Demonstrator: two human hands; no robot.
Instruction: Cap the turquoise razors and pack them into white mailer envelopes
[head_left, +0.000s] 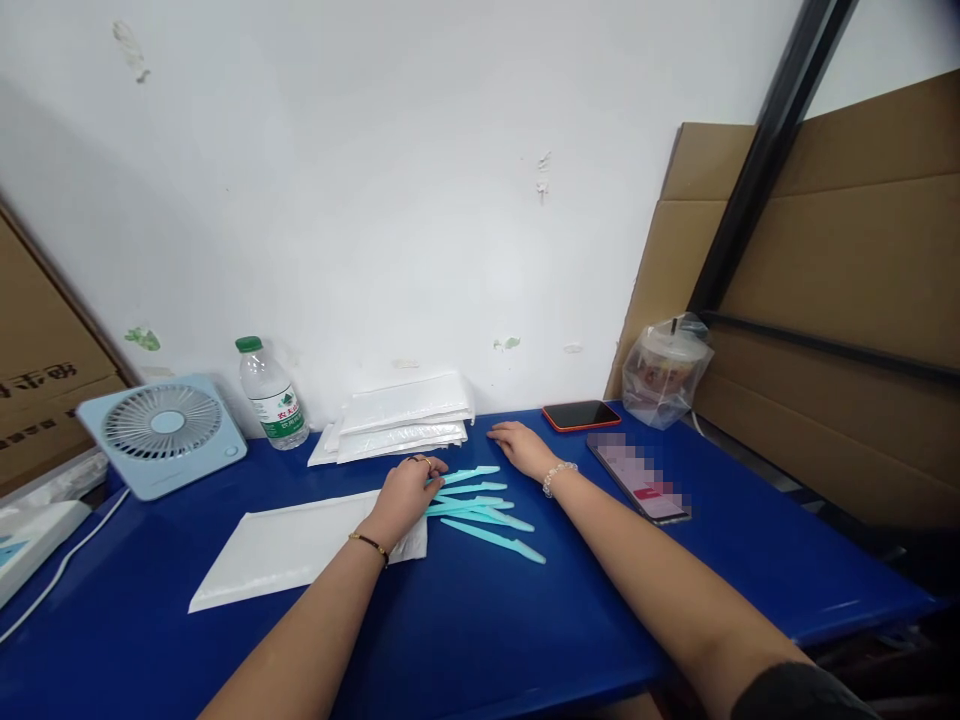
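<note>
Several turquoise eyebrow razors (499, 547) lie fanned out on the blue table. My left hand (409, 493) has its fingers closed at the left end of the topmost razor (471, 473); the grip itself is partly hidden. Beneath this hand and wrist lies a flat white bubble mailer (300, 545), its right end close to the razors. My right hand (523, 450) rests palm down beyond the razors with fingers stretched leftward, holding nothing. Just past its fingertips is a stack of white bubble mailers (405, 405) against the wall.
A blue fan (166, 430) and a water bottle (274, 400) stand at the back left. To the right are a red-edged phone (581, 415), a second phone (637, 475) and a bagged drink cup (667, 370). Cardboard (847, 290) and a black post (757, 190) border the right side.
</note>
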